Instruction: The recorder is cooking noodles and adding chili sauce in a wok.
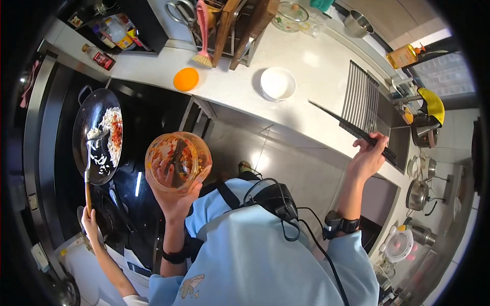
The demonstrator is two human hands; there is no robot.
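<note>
My left hand (175,202) grips a clear jar (179,160) from below and behind. Its mouth is uncovered and red chili residue coats the inside. Black chopsticks (337,118) are in my right hand (365,160), angled over the counter and the edge of the sink rack. To the left, a dark wok (85,143) holds pale food (111,116) in strips or grains, with red chili sauce (117,134) on one side. Another person's hand (90,225) holds a wooden-handled turner (88,187), its metal end in the wok.
On the white counter (237,86) are an orange lid (186,79), a white bowl (278,84) and a glass lidded bowl (290,17). Cutting boards (254,32) and a pink brush (203,30) stand at the back. A roll-up rack (358,97) spans part of the sink (396,141).
</note>
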